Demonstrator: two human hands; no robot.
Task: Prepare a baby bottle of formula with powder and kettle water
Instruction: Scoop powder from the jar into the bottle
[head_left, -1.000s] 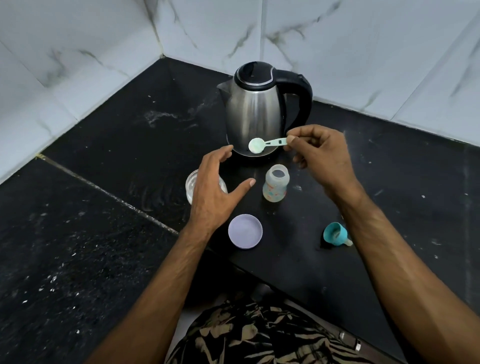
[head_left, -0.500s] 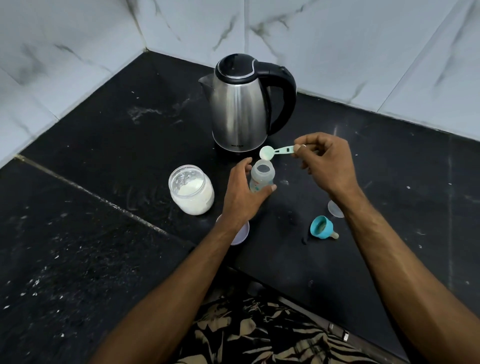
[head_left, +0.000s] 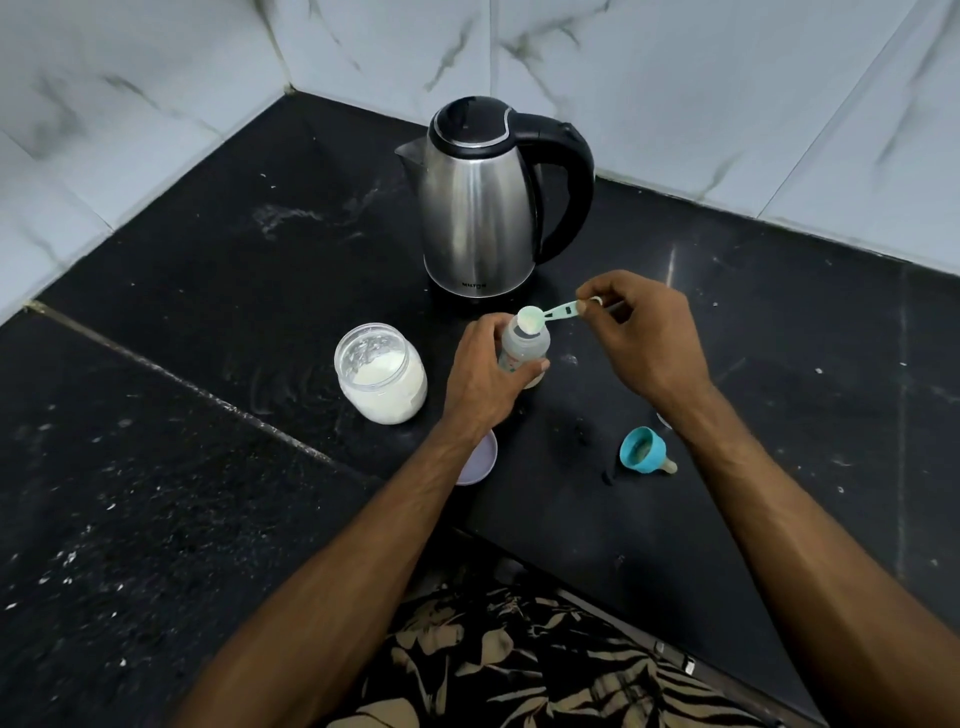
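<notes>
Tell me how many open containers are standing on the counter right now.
2. The powder jar stands left of the left hand; the baby bottle stands in that hand's grip, in front of the kettle, whose lid is closed. No others show.

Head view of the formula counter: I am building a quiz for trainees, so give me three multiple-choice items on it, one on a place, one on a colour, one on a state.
1. Where is the scoop's bowl?
A. over the bottle's mouth
B. inside the jar
C. flat on the counter

2. What colour is the bottle's teat ring lying on the counter?
A. red
B. blue
C. yellow

3. What state is the powder jar in?
A. lid on
B. tipped over
C. open and upright

Answers:
1 A: the right hand pinches the scoop by its handle, with the bowl above the mouth of the bottle, which the left hand holds.
2 B: the teat ring lies on its side near the right wrist, and it is blue.
3 C: the jar stands with no lid, white powder showing inside.
</notes>
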